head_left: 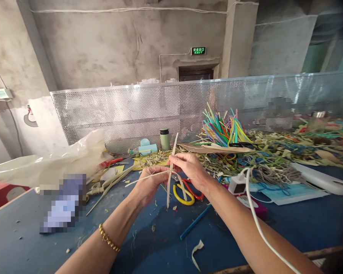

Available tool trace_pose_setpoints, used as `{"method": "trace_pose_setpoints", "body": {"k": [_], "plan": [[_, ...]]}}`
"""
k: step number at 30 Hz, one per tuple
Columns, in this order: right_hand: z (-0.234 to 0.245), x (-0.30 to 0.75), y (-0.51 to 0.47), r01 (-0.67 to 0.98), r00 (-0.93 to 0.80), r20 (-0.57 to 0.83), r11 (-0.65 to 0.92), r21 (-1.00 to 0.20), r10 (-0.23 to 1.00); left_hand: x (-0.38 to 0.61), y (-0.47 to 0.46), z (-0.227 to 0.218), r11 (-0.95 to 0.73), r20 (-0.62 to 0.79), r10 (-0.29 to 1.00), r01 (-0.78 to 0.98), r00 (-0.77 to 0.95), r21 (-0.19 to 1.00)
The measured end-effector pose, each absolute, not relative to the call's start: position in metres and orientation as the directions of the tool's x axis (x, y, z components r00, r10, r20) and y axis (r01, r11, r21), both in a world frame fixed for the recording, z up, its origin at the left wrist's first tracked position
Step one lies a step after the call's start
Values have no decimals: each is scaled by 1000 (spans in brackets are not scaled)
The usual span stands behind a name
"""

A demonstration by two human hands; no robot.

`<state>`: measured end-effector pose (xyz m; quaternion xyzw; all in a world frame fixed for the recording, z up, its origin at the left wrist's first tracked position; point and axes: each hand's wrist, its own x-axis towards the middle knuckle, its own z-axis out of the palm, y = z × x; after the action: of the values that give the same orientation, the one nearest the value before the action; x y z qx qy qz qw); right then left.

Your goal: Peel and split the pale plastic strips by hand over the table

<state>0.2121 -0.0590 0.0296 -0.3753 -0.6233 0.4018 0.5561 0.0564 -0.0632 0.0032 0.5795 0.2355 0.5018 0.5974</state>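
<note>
Pale flat plant-fibre strips cross each other between my two hands, above the blue tabletop. My left hand pinches them near the crossing, and one thin end sticks out to the left. With thumb and fingers closed, my right hand grips the strips just above the crossing; a long end points upward and another curls down to the right. Behind and below them lie scissors with one yellow and one red handle, partly covered by the strips and my right hand.
Tangled plant strips and a bundle of coloured tubes lie at the back right. A white charger with cable lies by my right forearm. A green flask stands before the perforated metal panel. Clear plastic sheeting lies left.
</note>
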Motion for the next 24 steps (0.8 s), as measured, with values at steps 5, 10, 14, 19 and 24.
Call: {"method": "trace_pose_setpoints", "body": {"k": [5, 10, 14, 19, 24], "plan": [[28, 217, -52, 72, -88, 441, 448, -891, 893, 58, -65, 3, -135, 286, 861, -352, 421, 926], [28, 217, -56, 87, -182, 354, 374, -924, 917, 57, -62, 4, -99, 292, 870, -438, 398, 894], [32, 217, -62, 61, -289, 344, 376, -925, 893, 52, -53, 3, -92, 291, 906, -529, 308, 844], [25, 212, -58, 210, -208, 394, 435, -876, 895, 48, -43, -2, -101, 270, 934, -551, 235, 829], [16, 204, -55, 540, -146, 514, 503, -674, 845, 50, -44, -3, -136, 278, 937, -511, 212, 849]]}}
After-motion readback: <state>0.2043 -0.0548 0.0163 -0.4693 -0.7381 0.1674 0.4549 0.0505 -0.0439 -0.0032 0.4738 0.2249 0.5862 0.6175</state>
